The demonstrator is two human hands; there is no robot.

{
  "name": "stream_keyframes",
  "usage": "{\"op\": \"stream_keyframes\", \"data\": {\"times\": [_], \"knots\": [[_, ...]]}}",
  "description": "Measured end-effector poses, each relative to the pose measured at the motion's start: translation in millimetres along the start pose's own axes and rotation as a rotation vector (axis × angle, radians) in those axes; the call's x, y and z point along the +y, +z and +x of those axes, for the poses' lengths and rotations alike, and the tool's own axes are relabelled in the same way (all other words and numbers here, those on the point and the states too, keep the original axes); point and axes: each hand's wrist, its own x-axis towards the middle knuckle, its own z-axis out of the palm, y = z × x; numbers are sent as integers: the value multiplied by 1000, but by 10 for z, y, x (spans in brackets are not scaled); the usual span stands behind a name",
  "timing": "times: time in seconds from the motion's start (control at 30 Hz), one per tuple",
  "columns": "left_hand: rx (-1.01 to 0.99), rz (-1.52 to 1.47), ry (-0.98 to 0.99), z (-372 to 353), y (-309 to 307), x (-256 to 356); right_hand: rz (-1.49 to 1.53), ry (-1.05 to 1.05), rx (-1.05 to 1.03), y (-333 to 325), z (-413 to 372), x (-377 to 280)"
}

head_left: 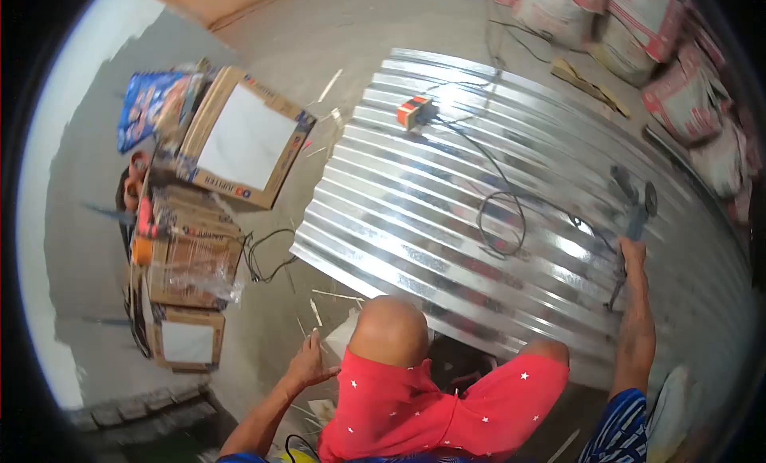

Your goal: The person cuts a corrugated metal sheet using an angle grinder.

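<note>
My right hand [633, 250] is wrapped around the blue body of an angle grinder [637, 223], at the right side of the view. The grinder's round disc and dark head point away from me, slightly blurred, over a shiny corrugated metal sheet [415, 176]. From the grinder a dark cord runs back across the sheet, looping once, to an orange-and-white socket box [413, 112]. My left hand [311, 363] hangs beside my bent knee, fingers apart, close to white scraps on the floor; nothing shows clearly in it.
At left, tile cartons [263, 190] stand by the wall with a blue bag [146, 108] and a black cable [254, 255]. Filled sacks [638, 24] line the upper right. A piece of wood [590, 86] lies near them. Thin offcuts litter the floor.
</note>
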Motion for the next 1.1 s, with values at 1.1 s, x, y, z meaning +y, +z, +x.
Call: {"op": "stream_keyframes", "data": {"times": [1.1], "knots": [[50, -302, 788, -2117, -3299, 2895, 633, -109, -602, -2366, -4837, -2460]]}}
